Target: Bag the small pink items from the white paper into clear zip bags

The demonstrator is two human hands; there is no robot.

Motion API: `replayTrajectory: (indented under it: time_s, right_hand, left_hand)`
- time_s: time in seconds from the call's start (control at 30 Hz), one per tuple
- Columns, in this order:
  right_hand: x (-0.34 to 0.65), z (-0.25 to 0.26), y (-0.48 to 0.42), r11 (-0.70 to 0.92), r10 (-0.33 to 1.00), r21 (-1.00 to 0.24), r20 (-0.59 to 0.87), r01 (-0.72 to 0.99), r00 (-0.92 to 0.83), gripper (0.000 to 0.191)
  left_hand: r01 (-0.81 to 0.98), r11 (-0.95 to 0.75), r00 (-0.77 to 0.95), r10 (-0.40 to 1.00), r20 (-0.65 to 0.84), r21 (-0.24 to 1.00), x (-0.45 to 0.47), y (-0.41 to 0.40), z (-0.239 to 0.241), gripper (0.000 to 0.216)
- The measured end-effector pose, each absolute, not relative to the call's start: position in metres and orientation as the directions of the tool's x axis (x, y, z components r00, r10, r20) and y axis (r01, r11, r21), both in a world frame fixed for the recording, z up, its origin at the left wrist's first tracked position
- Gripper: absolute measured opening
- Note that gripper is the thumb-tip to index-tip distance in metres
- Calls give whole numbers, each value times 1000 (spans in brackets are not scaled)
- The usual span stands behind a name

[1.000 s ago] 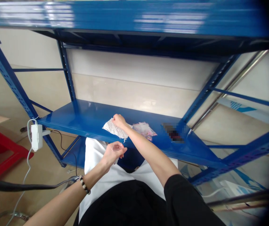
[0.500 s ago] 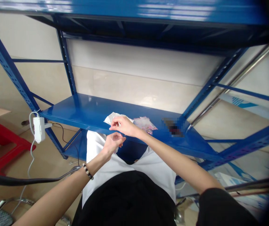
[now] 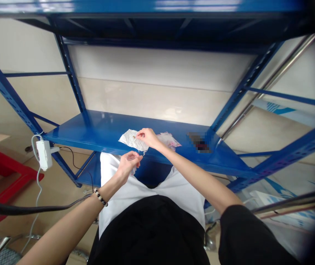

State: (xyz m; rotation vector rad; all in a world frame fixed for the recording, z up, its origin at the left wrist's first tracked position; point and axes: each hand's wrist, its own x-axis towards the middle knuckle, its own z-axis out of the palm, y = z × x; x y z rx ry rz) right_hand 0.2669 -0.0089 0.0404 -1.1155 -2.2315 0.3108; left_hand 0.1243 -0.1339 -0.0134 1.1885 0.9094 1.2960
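My left hand (image 3: pixel 129 162) is closed just in front of the shelf edge, over my lap. Its fingers pinch what looks like a thin clear cord (image 3: pixel 131 156), curved in a loop. My right hand (image 3: pixel 148 137) reaches over a crumpled white tissue (image 3: pixel 129 138) on the shelf. Thumb and forefinger are pinched together close to the tissue's surface, beside a tiny brownish speck. Whatever they hold is too small to tell. Right behind that wrist lie clear plastic bags (image 3: pixel 169 139) with pinkish marks, partly covered by the arm.
The blue metal shelf (image 3: pixel 104 125) has an upper deck (image 3: pixel 151 9) overhead and uprights at both sides. A blurred-out dark object (image 3: pixel 200 142) lies at its right. A white power strip (image 3: pixel 44 154) hangs at the left post, near a red stool (image 3: pixel 5 176).
My right hand has moved away from the left, forward onto the tissue, and its fingertips now meet there. The left hand stays nearly in place. The view has shifted slightly.
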Motion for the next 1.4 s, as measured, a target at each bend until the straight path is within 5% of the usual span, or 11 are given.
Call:
replayTrajectory:
  time_s: [0.13, 0.37, 0.6, 0.77, 0.97, 1.4]
  right_hand:
    - [257, 28, 26, 494, 863, -412, 336, 766, -377, 14]
    - [239, 18, 39, 509, 854, -324, 309, 798, -419, 5]
    - [232, 30, 30, 502, 860, -464, 363, 730, -360, 6]
    - [242, 53, -45, 607, 795, -677, 523, 416, -308, 8]
    - [284, 41, -184, 662, 736, -551, 606, 508, -301, 9]
    - [318, 26, -222, 613, 788, -614, 517, 498, -333, 18]
  left_hand:
    - [-198, -75, 122, 987, 101, 977, 124, -131, -13, 27]
    - [-193, -104, 130, 983, 131, 976, 124, -141, -16, 26]
    - [-159, -104, 108, 987, 122, 982, 123, -132, -15, 26]
    - [-132, -168, 115, 976, 184, 977, 122, -137, -9, 23]
    - [-126, -306, 300, 895, 331, 944, 143, -165, -6, 12]
    - [-265, 210, 710, 703, 43, 941, 147, -193, -7, 29]
